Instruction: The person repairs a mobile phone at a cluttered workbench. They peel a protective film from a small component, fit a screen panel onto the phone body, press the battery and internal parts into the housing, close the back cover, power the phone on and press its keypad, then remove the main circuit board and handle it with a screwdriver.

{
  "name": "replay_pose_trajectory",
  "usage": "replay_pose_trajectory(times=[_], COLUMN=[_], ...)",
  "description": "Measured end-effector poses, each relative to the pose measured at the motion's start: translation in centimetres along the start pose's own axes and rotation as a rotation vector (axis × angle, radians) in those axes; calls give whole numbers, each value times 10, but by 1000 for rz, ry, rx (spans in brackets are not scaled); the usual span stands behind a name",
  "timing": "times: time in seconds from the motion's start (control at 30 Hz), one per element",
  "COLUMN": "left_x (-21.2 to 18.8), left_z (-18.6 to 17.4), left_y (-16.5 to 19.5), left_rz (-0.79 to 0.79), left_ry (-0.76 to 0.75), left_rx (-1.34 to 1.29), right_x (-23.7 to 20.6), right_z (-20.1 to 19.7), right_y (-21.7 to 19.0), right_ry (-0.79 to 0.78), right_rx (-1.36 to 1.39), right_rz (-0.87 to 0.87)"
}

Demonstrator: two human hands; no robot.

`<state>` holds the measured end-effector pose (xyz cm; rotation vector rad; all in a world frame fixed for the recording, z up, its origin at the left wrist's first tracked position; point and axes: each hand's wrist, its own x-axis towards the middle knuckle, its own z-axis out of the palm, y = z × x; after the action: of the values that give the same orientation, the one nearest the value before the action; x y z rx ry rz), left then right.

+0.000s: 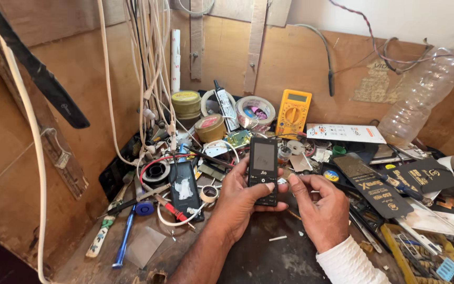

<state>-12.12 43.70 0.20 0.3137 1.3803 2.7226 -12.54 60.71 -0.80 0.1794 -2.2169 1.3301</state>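
Note:
My left hand [236, 200] grips a black keypad phone [262, 163] upright, thumb resting on its keys, screen dark. My right hand [319, 208] sits just right of the phone, its fingertips pinched together near the phone's lower right edge; whether it holds anything tiny I cannot tell. A white sleeve covers my right wrist. Both hands hover over a dark, cluttered workbench [269, 257].
A yellow multimeter [292, 111] and tape rolls [209, 128] stand at the back. White cables [148, 79] hang on the left wall. Another black phone [184, 189], a blue-handled tool [124, 239] and red probe lie left. An empty plastic bottle [426, 84] leans right above black packages [377, 186].

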Motion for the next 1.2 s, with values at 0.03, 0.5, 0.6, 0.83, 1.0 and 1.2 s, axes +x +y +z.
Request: replay_pose_trajectory(times=[0.03, 0.5, 0.6, 0.83, 1.0, 1.2], left_x=[0, 3, 3, 2, 4, 8], left_z=[0, -1, -1, 0, 0, -6], left_y=[0, 1, 2, 6, 7, 0], left_rz=[0, -13, -17, -34, -43, -28], left_ry=[-1, 3, -6, -17, -5, -19], left_rx=[-3, -31, -33, -40, -33, -25], right_x=[0, 5, 5, 8, 9, 10], right_z=[0, 4, 4, 6, 12, 12], right_y=[0, 4, 4, 9, 17, 19], right_ry=[-1, 26, -3, 3, 31, -18], right_rx=[2, -3, -1, -71, 18, 3], right_rz=[0, 18, 54, 45, 57, 82])
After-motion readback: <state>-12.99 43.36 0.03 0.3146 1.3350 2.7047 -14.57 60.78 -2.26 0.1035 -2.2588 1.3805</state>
